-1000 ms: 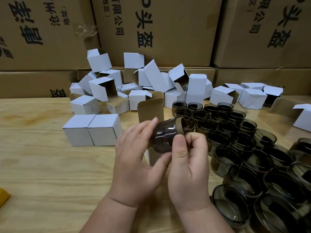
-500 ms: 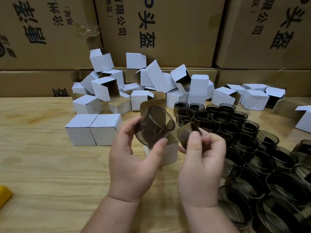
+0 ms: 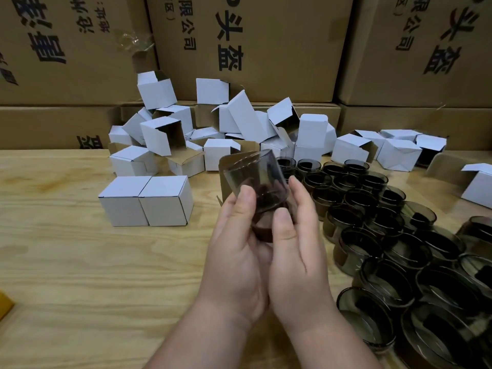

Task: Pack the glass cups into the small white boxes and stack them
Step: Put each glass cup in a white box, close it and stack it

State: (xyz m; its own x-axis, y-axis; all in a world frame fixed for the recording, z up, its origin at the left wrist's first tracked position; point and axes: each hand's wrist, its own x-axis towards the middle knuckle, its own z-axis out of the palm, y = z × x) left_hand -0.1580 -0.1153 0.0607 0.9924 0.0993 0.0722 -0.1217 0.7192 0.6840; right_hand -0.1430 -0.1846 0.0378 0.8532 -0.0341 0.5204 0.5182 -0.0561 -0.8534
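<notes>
Together our left hand [image 3: 234, 251] and right hand [image 3: 295, 251] curl round one smoked glass cup [image 3: 255, 182], tilted above the wooden table [image 3: 80, 262]. Two closed white boxes [image 3: 146, 201] sit just left; more cups [image 3: 386, 235] crowd the right.

Bare desk [image 3: 80, 262] lies open to the left and near side. Two closed white boxes [image 3: 146, 201] stand left of centre, a heap of open boxes [image 3: 213, 134] blocks the back, and crowded glass cups [image 3: 399, 249] fill the right.
</notes>
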